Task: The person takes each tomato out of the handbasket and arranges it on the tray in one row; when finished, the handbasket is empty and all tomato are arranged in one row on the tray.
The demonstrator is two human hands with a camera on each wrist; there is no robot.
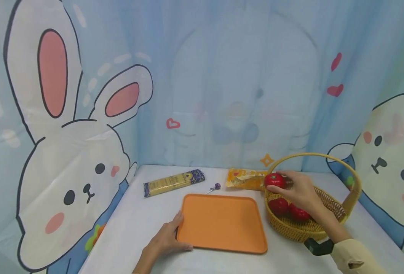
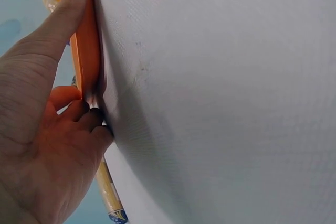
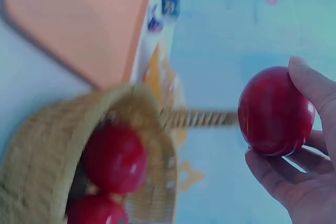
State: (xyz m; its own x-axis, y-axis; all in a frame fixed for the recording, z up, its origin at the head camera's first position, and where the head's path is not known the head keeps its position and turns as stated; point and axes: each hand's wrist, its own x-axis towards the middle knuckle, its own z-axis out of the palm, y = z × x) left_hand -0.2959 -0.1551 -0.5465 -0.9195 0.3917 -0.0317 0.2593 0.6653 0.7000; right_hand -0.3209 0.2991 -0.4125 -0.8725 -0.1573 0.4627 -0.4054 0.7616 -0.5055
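My right hand (image 1: 299,192) pinches a round red fruit or vegetable (image 1: 275,180) with a green top, held above the left side of a yellow wicker basket (image 1: 285,229). Two more red ones (image 1: 278,206) lie inside the basket. In the right wrist view the thumb and fingers of the hand (image 3: 310,145) grip the red object (image 3: 274,111). At the left front corner of an orange tray (image 1: 222,223), my left hand (image 1: 165,238) touches the edge with spread thumb and fingers. The left wrist view shows the hand (image 2: 52,124) against the tray's rim (image 2: 86,45).
Behind the tray lie a yellow and purple packet (image 1: 174,183), a small purple lollipop (image 1: 217,186) and an orange packet (image 1: 244,179). The basket's tall handle (image 1: 311,154) arches up beside my right hand. A curtain with rabbit drawings (image 1: 222,76) hangs behind the white table (image 1: 126,228).
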